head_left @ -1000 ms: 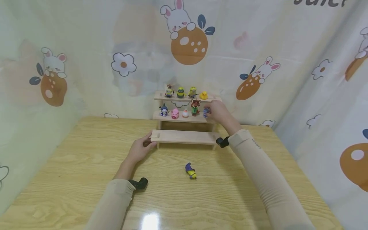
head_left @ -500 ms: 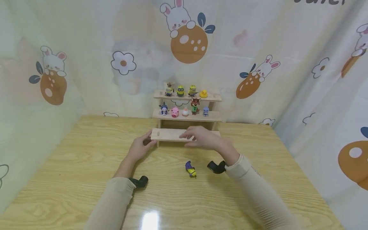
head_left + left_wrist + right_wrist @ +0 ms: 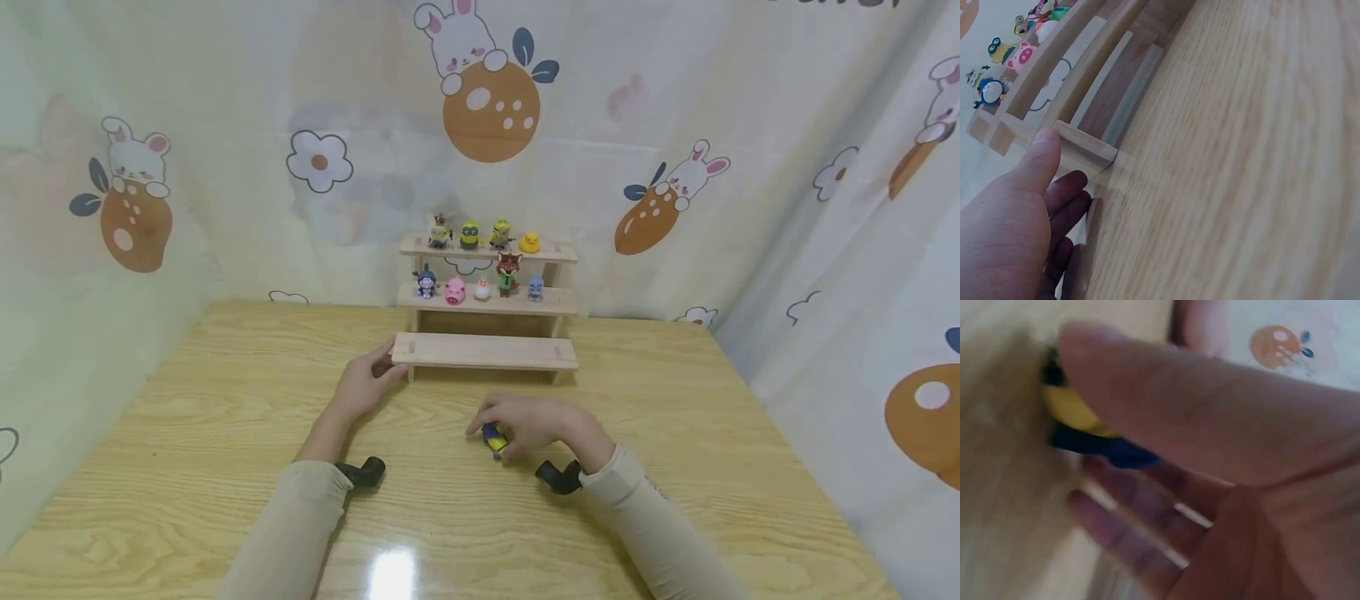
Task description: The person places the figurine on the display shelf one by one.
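A wooden three-tier display shelf [image 3: 480, 350] stands at the back of the table. My left hand [image 3: 362, 385] holds the left end of its lowest tier; in the left wrist view the thumb [image 3: 1044, 153] lies against the end of the board, other fingers below it. Low over the table in front of the shelf, my right hand [image 3: 536, 421] has its thumb and fingers around a small yellow and purple toy figure [image 3: 493, 437]. In the blurred right wrist view the thumb [image 3: 1122, 381] covers part of that figure [image 3: 1072, 409]. The lowest tier's top is bare.
The top tier carries yellow minion figures [image 3: 469, 236] and a rubber duck [image 3: 529, 242]. On the middle tier stand a pink pig [image 3: 455, 291], a white chick [image 3: 482, 290], a fox [image 3: 507, 275] and blue figures [image 3: 535, 289]. A printed curtain [image 3: 360, 233] hangs behind.
My right hand has left the blue figure on the middle tier and come down and forward to the toy figure on the table. The left hand stays at the shelf's end.
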Demonstrator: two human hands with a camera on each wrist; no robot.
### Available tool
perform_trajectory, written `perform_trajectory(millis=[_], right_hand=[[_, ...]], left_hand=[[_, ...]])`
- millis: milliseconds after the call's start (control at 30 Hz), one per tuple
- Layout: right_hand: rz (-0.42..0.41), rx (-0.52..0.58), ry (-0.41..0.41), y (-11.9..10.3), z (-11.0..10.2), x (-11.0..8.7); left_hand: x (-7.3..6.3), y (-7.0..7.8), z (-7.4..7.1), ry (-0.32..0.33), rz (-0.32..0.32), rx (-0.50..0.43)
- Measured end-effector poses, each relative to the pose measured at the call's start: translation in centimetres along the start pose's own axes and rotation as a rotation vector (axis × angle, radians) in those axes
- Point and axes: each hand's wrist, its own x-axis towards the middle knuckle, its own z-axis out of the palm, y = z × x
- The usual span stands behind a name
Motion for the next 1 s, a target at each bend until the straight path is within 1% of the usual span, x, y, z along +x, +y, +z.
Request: perform_trajectory(millis=[100, 367, 467, 533, 667, 733, 867, 1000], right_hand=[[-0.031, 0.0, 0.016, -0.1, 0.4, 0.2], [-0.093, -0.019, 0.124, 0.2, 1.1, 0.8], [-0.101, -0.033, 0.149, 0.4, 1.3, 0.9], [-0.078, -0.013, 0.165, 0.4, 1.3, 0.9], [0.018, 0.05, 0.226, 0.3, 1.4, 0.8], [0.061, 0.039, 0.259, 0.3, 1.5, 0.8], [0.101, -0.016, 0.301, 0.2, 1.9, 1.3], [0.11, -0.001, 0.345, 0.1, 2.0, 1.6]], left_hand=[[0.0, 0.0, -0.1, 0.006, -0.005, 0.002], [0.0, -0.1, 0.0, -0.007, -0.014, -0.006], [0.0, -0.1, 0.0, -0.006, -0.016, -0.003], [0.0, -0.1, 0.1, -0.005, -0.015, -0.001], [0.1, 0.1, 0.0, 0.001, -0.004, 0.0], [0.0, 0.1, 0.0, 0.004, 0.0, -0.004], [0.0, 0.2, 0.0, 0.0, 0.002, -0.014], [-0.1, 0.2, 0.0, 0.002, 0.005, -0.012]])
